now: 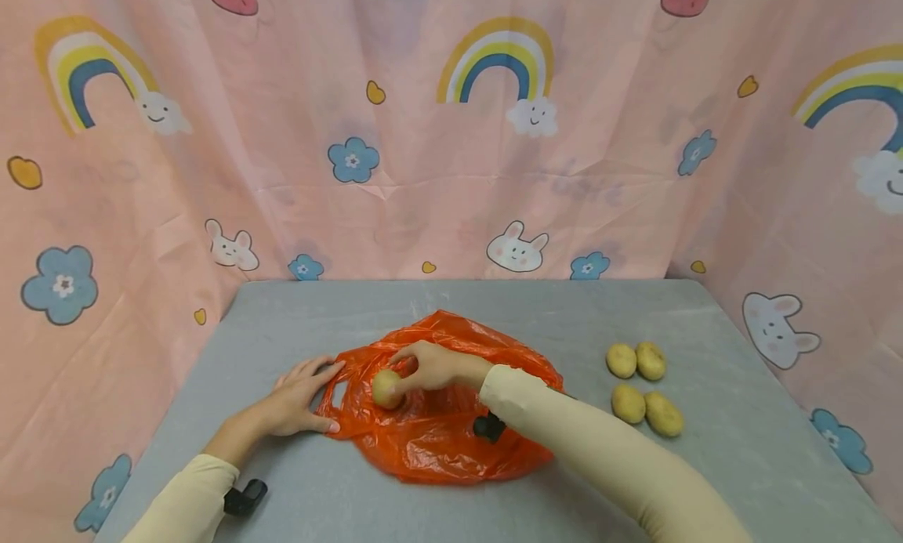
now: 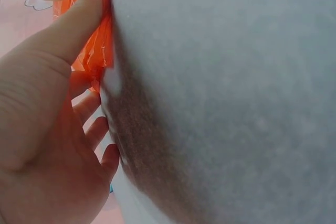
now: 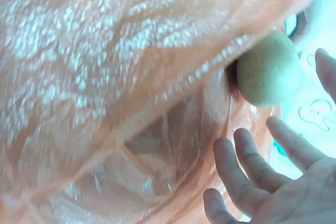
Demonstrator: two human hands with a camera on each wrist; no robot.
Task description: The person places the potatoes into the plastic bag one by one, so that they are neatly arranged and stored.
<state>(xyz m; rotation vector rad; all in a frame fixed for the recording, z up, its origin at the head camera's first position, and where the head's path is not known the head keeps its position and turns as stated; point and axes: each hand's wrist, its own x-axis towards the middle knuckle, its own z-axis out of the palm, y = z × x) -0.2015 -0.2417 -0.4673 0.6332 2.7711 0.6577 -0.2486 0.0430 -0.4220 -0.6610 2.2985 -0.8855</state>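
An orange plastic bag [image 1: 451, 449] lies spread on the table, and a single potato [image 1: 385, 389] sits on it near its handle end. My right hand [image 1: 430, 368] is over the bag, right beside that potato. In the right wrist view, the fingers [image 3: 252, 177] are spread and stand apart from the potato [image 3: 268, 69]. My left hand [image 1: 296, 398] rests at the bag's handles with thumb and fingers spread. The left wrist view shows the left thumb [image 2: 73, 27] lying along the orange plastic [image 2: 100, 45].
On the right of the grey table [image 1: 564, 308] lie several potatoes in two pairs, a back pair [image 1: 621, 360] and a front pair [image 1: 664, 414]. A pink patterned curtain [image 1: 423, 206] hangs behind the table and along both sides.
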